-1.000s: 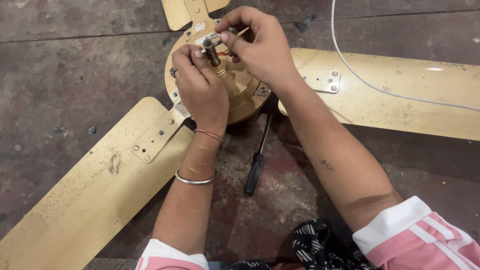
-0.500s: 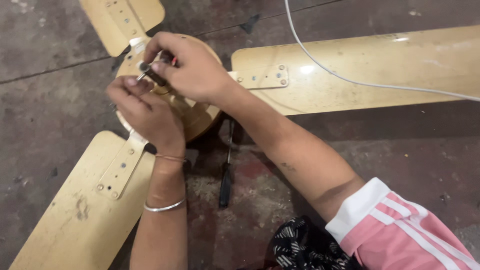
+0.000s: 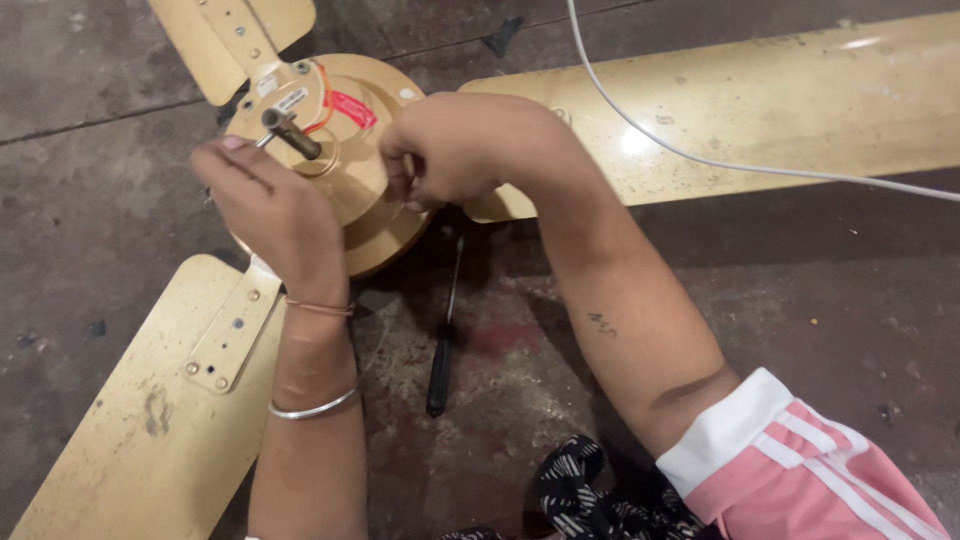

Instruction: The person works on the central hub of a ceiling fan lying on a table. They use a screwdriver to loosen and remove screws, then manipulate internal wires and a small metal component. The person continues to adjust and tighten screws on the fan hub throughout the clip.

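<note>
A worn, dark concrete floor (image 3: 820, 320) fills the scene, stained reddish near the middle. On it lies a dismantled ceiling fan with three long, scuffed cream-yellow metal blades: one (image 3: 780, 110) stretches off to the right, one (image 3: 130, 430) runs down to the lower left, and a short stretch of the third (image 3: 225, 40) shows at the top. They meet at the round cream-yellow motor housing (image 3: 365, 200), which carries a red label and has a short dark metal shaft (image 3: 292, 133) sticking up from its centre.

A thin white cable (image 3: 700, 155) crosses over the right-hand blade and leaves the view at the right edge. A slim screwdriver with a black handle (image 3: 440, 350) lies on the floor just below the housing, between the person's forearms, its tip pointing up under the hub.

The left hand (image 3: 270, 215) rests over the near left side of the housing, covering that part of it; its fingers curl down onto the rim and its fingertips reach close to the shaft, though whether they actually pinch anything I cannot tell from here. The right hand (image 3: 460, 150) is clenched into a fist against the right edge of the housing, hiding the joint where the right blade bolts on; it seems to be gripping something small there, but the knuckles cover it.

A thin silver bangle (image 3: 312, 407) circles the left wrist.
</note>
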